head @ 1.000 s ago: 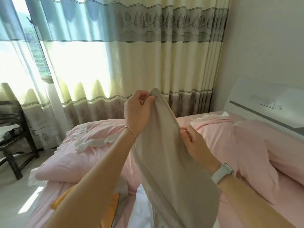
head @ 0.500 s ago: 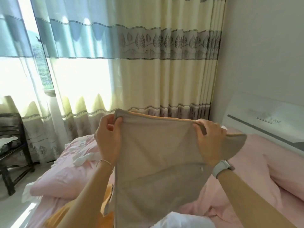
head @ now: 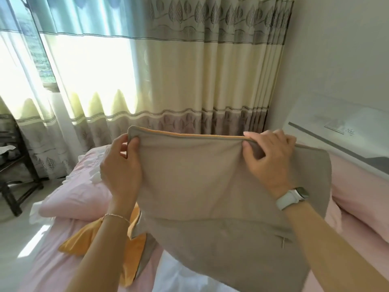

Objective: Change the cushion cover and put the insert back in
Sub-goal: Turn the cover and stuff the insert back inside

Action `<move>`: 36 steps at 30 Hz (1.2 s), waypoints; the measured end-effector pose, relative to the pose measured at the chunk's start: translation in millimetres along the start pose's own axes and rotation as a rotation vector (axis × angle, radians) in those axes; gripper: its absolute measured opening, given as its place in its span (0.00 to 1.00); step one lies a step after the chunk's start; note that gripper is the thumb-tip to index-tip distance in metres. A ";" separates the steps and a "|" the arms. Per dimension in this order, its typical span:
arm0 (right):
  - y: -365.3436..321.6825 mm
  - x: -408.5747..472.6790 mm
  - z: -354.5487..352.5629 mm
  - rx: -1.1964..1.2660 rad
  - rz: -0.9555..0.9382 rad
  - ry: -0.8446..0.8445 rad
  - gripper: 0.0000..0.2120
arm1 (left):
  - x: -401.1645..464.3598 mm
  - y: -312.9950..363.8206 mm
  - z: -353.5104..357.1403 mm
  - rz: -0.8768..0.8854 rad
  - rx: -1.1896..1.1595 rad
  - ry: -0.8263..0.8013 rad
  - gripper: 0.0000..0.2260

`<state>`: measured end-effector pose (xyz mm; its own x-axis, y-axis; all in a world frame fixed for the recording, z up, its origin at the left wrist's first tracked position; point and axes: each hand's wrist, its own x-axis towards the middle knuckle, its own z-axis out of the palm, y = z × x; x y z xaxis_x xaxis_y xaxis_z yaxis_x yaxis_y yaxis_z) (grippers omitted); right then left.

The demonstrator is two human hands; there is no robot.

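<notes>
1. A person holds a beige cushion cover (head: 210, 186) spread out in the air above a bed (head: 52, 266), its top edge level and pulled taut between both hands.
2. The left hand (head: 122, 171) pinches the cover's upper left corner, thumb on the near face and fingers curled behind the cloth; a thin bracelet (head: 116, 216) circles that wrist.
3. The right hand (head: 271, 161) pinches the top edge toward the right, its grip bunching the fabric, while the cover's far right corner droops free past it. A white-strapped watch (head: 292, 198) sits on that wrist.
4. A line of orange piping runs along the cover's top edge, and a zip pull (head: 283, 242) shows on the near face, low on the right.
5. Under the cover, an orange cushion cover (head: 90, 239) lies rumpled on the pink bedding, with a white cushion insert (head: 179, 270) showing just beside it at the lower edge of the view.
6. A pink pillow (head: 73, 199) rests on the bed's left side.
7. Leaf-patterned curtains (head: 179, 70) hang behind, sunlit on the left; a dark wooden chair (head: 14, 175) stands at the far left and a white headboard (head: 336, 135) at the right.
</notes>
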<state>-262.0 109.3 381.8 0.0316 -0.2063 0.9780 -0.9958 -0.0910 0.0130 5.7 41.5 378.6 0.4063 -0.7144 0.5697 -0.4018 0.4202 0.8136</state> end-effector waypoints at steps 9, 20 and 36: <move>25.4 -115.5 98.4 -0.107 0.402 -1.063 0.21 | -18.2 -121.4 73.1 -0.278 0.415 -0.596 0.21; 13.8 -323.3 49.5 0.123 0.764 -1.319 0.17 | -209.9 -221.4 68.3 -0.373 0.662 -0.898 0.27; 27.2 -368.7 -48.6 -0.192 1.332 -1.096 0.17 | -241.1 -194.8 3.8 -0.353 0.582 -0.558 0.13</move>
<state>-304.9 230.3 31.8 -0.7941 -0.5564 -0.2448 -0.3786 0.7678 -0.5169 -17.2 129.7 82.3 0.1865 -0.9819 0.0328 -0.7447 -0.1195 0.6566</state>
